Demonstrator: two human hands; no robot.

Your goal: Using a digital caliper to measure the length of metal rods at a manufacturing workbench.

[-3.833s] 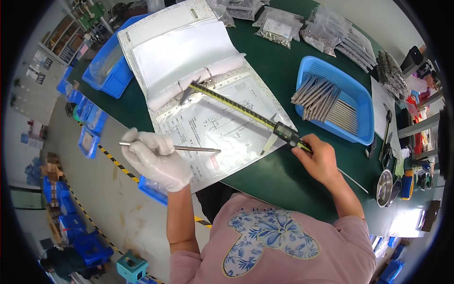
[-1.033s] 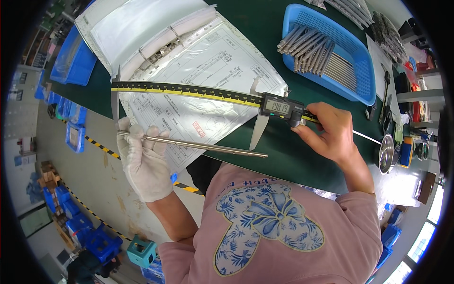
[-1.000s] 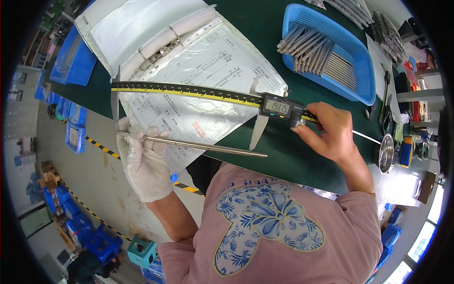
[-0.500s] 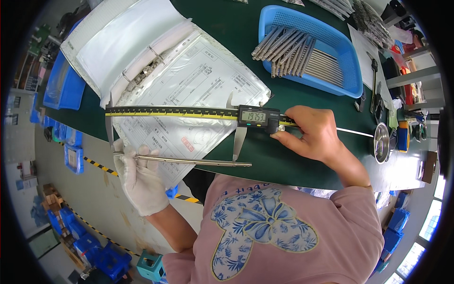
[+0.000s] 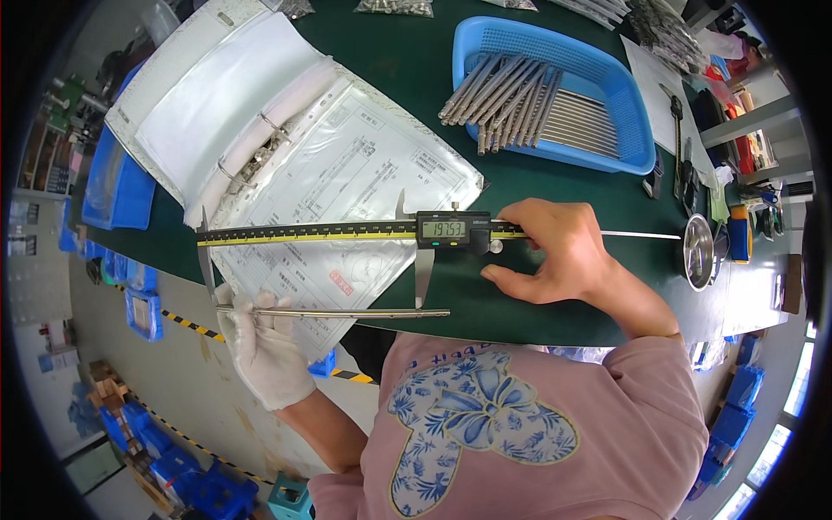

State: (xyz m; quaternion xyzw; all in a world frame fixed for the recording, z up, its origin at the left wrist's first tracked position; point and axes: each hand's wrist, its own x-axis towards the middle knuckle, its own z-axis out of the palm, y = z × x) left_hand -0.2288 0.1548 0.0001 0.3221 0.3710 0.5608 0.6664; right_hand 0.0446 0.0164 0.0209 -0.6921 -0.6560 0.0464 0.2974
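My left hand (image 5: 264,364), in a white glove, pinches a slim metal rod (image 5: 364,313) near its left end. The rod lies level along the table's near edge. Above it stretches a long digital caliper (image 5: 321,232) with a black and yellow scale. Its fixed jaw reaches down to the rod beside my left fingertips; the sliding jaw (image 5: 423,277) meets the rod short of its right end. My bare right hand (image 5: 563,251) grips the caliper's beam right of the display, fingers curled behind it. Its thumb hangs just below the thumbwheel, apart from it.
An open ring binder (image 5: 347,165) with drawings in plastic sleeves lies under the caliper. A blue basket (image 5: 641,130) of metal rods stands at the back right. To the right are a round metal bowl (image 5: 698,251) and another caliper (image 5: 677,121). A blue bin (image 5: 121,191) sits left.
My right thumb has come away from the caliper's thumbwheel and dropped a little. Caliper and rod sit slightly lower in the picture, as the whole view has shifted.
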